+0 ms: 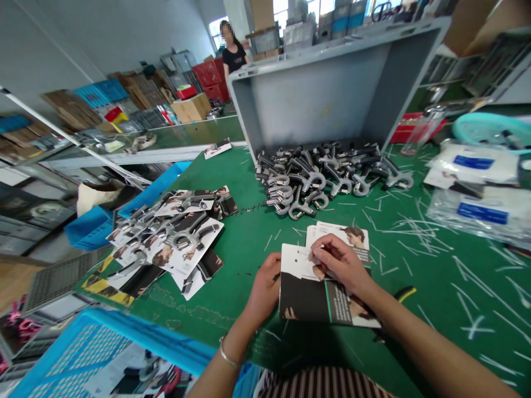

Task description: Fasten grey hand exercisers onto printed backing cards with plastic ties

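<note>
My left hand (265, 287) grips the left edge of a printed black-and-white card (307, 298), its fingers partly behind it. At the card's upper part, near small punched holes, my right hand (338, 262) is pinched on what looks like a thin white tie (305, 253). A stack of similar cards (359, 235) lies just behind. Grey and black hand grips (307, 177) are heaped farther back, spilling from a tipped grey crate (319, 110). To the left, a pile of cards with grips attached (186, 237) rests on the green table (244, 243).
White ties (423, 232) are scattered at the right, near plastic bags (477, 213) and a turquoise basin (489, 130). Yellow-handled pliers (405, 293) lie by my right forearm. A blue basket (78, 354) stands lower left. A person (234, 55) is behind the crate.
</note>
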